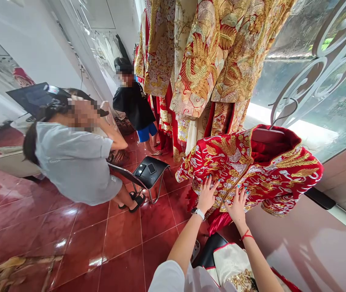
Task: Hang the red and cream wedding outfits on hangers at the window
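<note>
- The row of gold-embroidered robes (195, 71) hung at 1 o'clock, apart from both hands; leaving that space was sensible, since brushing dense embroidery could have snagged a thread.
- The red embroidered jacket (247, 170) hung between 3 and 4 o'clock; even contact across both front panels probably suited it best, as lopsided pressure could have swung it.
- The white, red-trimmed garment (232, 259) lay at 5 o'clock, partly below the right forearm, so raised arms seemed the safer posture.
- The hanger (267, 136) sat within the collar at 3 o'clock; any downward pull deserved restraint.
- The gold-trimmed front edge (240, 177) slanted from the collar toward 7 o'clock; fingers kept alongside it, rather than hooked beneath, likely spared the trim.
- The left hand (206, 196), toward 4:30, touched one panel, its grip spread, with no fold seen pinched.
- The right hand (238, 207), at 4 o'clock, touched the jacket beside the opening, its grip likewise spread; a light, flat touch looked right for raised stitching.
- The watch (197, 213) sat on the left wrist, best kept off the threads.
</note>
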Demonstrator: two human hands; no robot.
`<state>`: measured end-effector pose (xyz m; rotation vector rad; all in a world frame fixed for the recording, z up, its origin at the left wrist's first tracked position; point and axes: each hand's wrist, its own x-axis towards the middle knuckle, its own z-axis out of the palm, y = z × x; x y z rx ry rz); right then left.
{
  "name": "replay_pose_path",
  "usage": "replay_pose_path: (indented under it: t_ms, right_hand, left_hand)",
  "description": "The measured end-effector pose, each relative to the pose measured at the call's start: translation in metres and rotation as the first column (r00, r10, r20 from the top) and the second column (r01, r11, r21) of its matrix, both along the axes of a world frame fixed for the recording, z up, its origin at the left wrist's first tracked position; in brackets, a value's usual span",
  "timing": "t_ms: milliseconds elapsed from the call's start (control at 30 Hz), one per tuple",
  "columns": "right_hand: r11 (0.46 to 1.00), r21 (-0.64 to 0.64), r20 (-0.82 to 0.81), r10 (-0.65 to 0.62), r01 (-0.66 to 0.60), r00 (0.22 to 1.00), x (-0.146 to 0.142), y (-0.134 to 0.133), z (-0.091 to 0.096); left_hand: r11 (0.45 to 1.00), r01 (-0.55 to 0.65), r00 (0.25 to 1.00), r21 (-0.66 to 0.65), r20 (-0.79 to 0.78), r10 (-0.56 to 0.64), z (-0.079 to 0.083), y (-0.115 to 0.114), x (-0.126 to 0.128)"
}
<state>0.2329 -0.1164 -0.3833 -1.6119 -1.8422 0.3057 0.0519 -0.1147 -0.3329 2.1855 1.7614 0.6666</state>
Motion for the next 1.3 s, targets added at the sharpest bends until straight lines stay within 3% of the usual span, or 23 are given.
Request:
replay_pose_path:
  t_ms: [833,1167,1300]
  right_hand:
    - [1.0,0.029,-0.015,0.009,-0.009,1.0,0.001,0.0,-0.007]
    - [0.997,-0.018,-0.039,0.069,-0.069,0.997,0.006,0.0,0.004]
    - [0.993,0.027,-0.128,0.117,-0.115,0.985,0.023,-0.005,0.021]
  left_hand:
    - [0.999,-0.013,1.0,-0.04,0.014,0.013,0.004,-0.002,0.0]
    - [1.0,-0.003,1.0,-0.015,-0.031,0.002,0.005,0.002,-0.003]
    - [0.999,0.03,0.999,-0.011,0.01,-0.03,0.011,-0.004,-0.009]
